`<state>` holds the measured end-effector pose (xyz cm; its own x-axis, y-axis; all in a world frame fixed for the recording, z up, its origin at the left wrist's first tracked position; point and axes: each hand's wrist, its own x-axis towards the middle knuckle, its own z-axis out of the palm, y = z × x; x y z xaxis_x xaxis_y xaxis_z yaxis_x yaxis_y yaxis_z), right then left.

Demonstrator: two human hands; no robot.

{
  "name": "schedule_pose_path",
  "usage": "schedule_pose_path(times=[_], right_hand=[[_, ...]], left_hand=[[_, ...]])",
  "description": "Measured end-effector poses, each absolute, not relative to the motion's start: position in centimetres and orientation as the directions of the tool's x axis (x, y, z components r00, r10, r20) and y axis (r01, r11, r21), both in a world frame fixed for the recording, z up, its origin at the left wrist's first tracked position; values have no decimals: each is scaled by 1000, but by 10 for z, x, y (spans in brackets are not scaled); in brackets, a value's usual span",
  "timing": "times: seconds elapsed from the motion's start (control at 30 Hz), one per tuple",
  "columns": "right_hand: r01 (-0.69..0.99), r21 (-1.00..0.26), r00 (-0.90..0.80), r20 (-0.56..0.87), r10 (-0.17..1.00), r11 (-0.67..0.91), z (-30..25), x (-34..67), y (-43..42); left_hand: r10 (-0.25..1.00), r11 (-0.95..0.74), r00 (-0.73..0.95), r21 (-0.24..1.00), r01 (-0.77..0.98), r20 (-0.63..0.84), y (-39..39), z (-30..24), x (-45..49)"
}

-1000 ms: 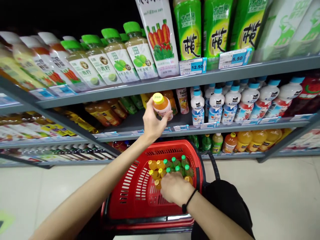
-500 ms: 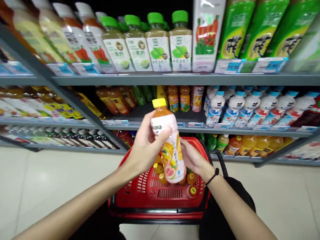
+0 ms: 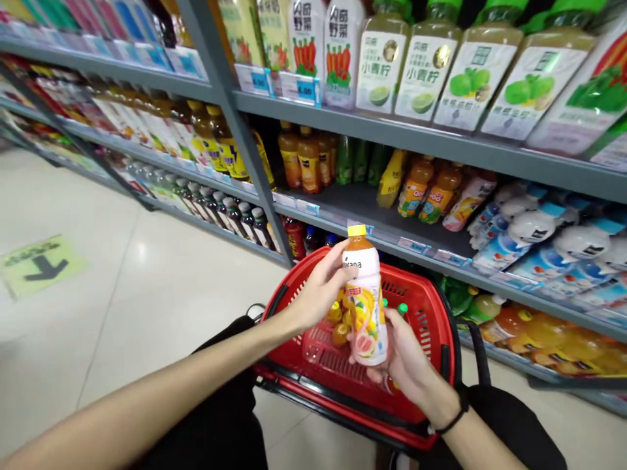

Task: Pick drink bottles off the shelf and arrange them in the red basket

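Observation:
A juice bottle (image 3: 368, 307) with a yellow cap and a white, fruit-printed label is held tilted above the red shopping basket (image 3: 284, 372). My left hand (image 3: 321, 287) grips it near the neck, thumb across the upper label. Around its lower part curl the fingers of my right hand (image 3: 404, 349), partly hidden behind the bottle. Inside the basket, several yellow-capped bottles (image 3: 337, 323) lie beneath my hands, and a green-capped bottle (image 3: 402, 309) shows behind my right hand.
In front runs a grey drink shelf (image 3: 392, 225) with orange Qoo bottles (image 3: 416, 186) and white blue-capped bottles (image 3: 533, 228). Large lime juice bottles (image 3: 382, 65) line the shelf above. A shelf post (image 3: 240, 117) stands left of centre. On the floor is a yellow-green arrow sticker (image 3: 44, 264).
The view has swung to the left and tilted, so more floor and left shelving show. Both hands still hold the bottle over the basket; my right hand now wraps further around its base.

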<state>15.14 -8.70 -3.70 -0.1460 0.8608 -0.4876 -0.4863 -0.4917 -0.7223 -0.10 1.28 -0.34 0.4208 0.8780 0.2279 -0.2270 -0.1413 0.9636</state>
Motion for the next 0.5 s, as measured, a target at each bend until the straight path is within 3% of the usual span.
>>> schedule_pose_path(times=[0.23, 0.4, 0.5], right_hand=[[-555, -719, 26, -518, 855, -419, -34, 152, -87], [-617, -734, 92, -427, 900, -285, -28, 156, -86], [-594, -750, 65, -407, 911, -293, -32, 158, -87]], left_hand=[[808, -298, 406, 890, -344, 427, -1, 1, -13], [779, -462, 309, 833, -304, 545, -11, 7, -12], [769, -509, 298, 823, -253, 566, -15, 5, -10]])
